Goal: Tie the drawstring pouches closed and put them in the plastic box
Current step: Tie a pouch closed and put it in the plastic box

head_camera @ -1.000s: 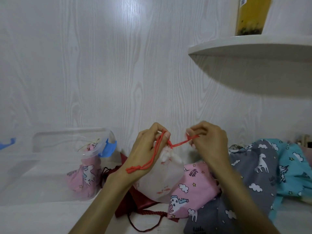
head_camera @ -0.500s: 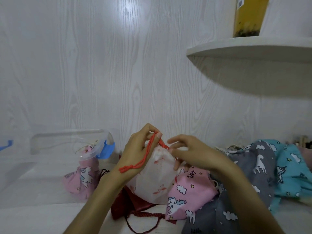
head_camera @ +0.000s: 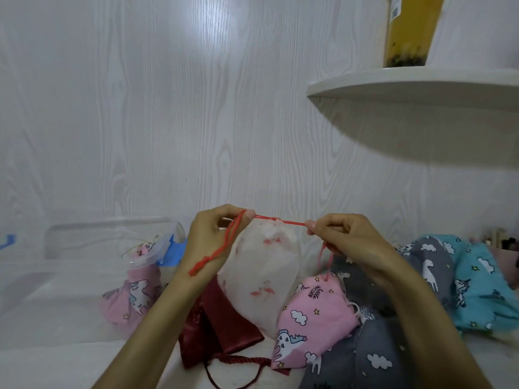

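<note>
The white pouch (head_camera: 262, 270) hangs by its red drawstring (head_camera: 278, 220) between two raised hands above the bench (head_camera: 56, 360), its neck gathered shut. Fingers of the left hand (head_camera: 213, 242) pinch one cord end, whose loose tail drapes down across the wrist; fingers of the right hand (head_camera: 345, 240) pinch the other end, curled tightly round it. Half a second earlier the right hand was open against the pouch's mouth and the cord was slack; now the hands have pulled apart and the cord runs taut and level between them, which suggests a knot is being drawn tight and this pouch is nearly ready to be put away. The clear plastic box (head_camera: 84, 262) stands to the left, well apart from the hands, with one pink unicorn pouch (head_camera: 132, 293) already inside. Below the white pouch lie a dark red satin pouch (head_camera: 222, 332), a second pink pouch (head_camera: 311, 318) printed "LITTLE UNICORN", a grey pouch (head_camera: 393, 346) and a turquoise pouch (head_camera: 477, 290), all apparently awaiting tying. On the wall shelf (head_camera: 407, 85) stands a yellow container (head_camera: 407, 32); its small label is too blurred to read.
</note>
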